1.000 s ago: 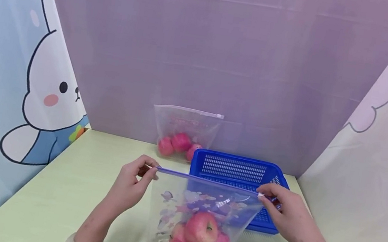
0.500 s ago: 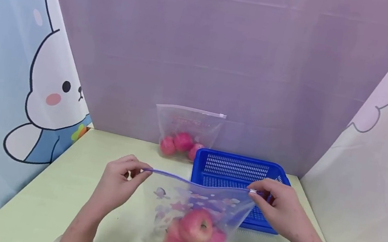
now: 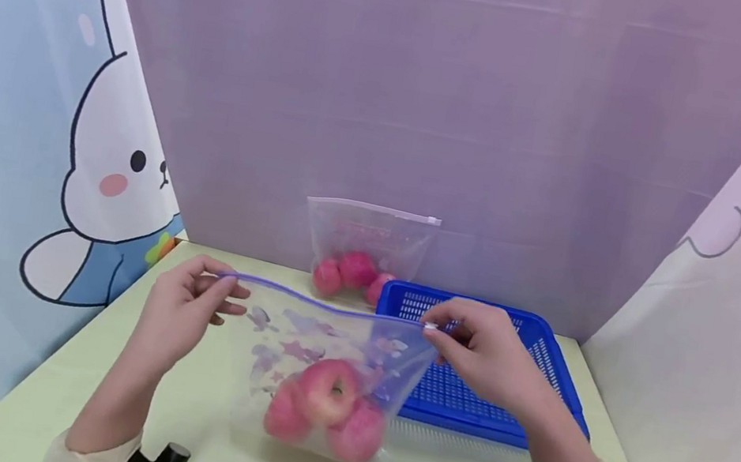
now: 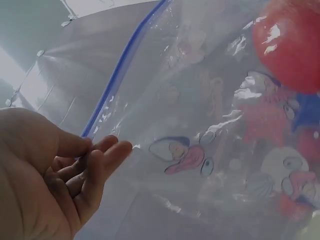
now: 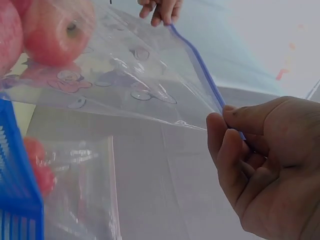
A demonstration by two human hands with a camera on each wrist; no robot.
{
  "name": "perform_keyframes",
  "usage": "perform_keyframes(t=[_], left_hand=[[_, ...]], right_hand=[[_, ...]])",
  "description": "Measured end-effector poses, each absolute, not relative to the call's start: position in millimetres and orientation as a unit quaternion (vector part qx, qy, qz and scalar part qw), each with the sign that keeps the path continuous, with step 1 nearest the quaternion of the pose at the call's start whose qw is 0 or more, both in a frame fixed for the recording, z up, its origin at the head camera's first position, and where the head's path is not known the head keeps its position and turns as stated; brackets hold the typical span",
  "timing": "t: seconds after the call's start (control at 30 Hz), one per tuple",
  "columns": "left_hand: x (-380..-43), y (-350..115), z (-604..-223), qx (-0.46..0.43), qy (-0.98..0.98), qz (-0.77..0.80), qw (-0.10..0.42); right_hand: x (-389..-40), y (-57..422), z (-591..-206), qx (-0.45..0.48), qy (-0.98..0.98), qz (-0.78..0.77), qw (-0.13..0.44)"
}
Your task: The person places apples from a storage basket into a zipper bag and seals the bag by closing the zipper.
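Note:
A clear zip bag (image 3: 270,328) with a purple top edge and printed pictures hangs between my two hands, with apples (image 3: 328,392) at its bottom. My left hand (image 3: 182,311) pinches the left end of the zip edge between thumb and finger; the left wrist view shows this grip on the bag's blue-looking edge (image 4: 117,70). At the other end my right hand (image 3: 478,351) pinches the corner by the white slider (image 3: 430,325). In the right wrist view, the right thumb and fingers cover most of that corner. Shadow beneath the bag suggests it is lifted.
Behind the bag, to the right, lies a blue perforated basket (image 3: 458,412). A second zip bag (image 3: 370,235) with red apples stands at the back against the purple-grey backdrop (image 3: 431,112). Printed cloths line both sides of the pale table (image 3: 107,359).
Both hands have carried the bag of apples to the left and somewhat upward, away from in front of the basket. The basket's right part now shows more. The view has shifted slightly.

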State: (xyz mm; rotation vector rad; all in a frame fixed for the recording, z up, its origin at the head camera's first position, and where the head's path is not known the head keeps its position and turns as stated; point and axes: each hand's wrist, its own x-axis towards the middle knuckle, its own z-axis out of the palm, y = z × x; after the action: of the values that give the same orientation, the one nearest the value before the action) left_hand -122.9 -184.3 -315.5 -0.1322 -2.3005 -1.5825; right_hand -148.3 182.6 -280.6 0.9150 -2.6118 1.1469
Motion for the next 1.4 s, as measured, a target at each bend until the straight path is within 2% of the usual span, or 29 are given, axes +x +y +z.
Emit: perform_keyframes(t=[0.23,0.5,0.8,1.13,1.4], left_hand=[[-128,-198,-303,-0.077,-0.736,-0.654,0.155],[-155,-213,-289,-0.114,-0.655,-0.738,0.114],[-195,-211,-289,-0.095,-0.623,-0.773,0.073],[-243,-196,-291,-0.027,-0.593,-0.801,0.078],[-279,-191,-301,-0.017,-0.585,-0.809,0.046]], right_hand=[[-164,157,-268,0.321,-0.849,0.411,0.082],[-193,137,-257,0.278,-0.850,0.438,0.091],[-232,129,-261,0.221,-0.833,0.503,0.060],[-267,127,-265,0.170,-0.840,0.505,0.097],[-296,130,-278,0.133,-0.853,0.493,0.106]])
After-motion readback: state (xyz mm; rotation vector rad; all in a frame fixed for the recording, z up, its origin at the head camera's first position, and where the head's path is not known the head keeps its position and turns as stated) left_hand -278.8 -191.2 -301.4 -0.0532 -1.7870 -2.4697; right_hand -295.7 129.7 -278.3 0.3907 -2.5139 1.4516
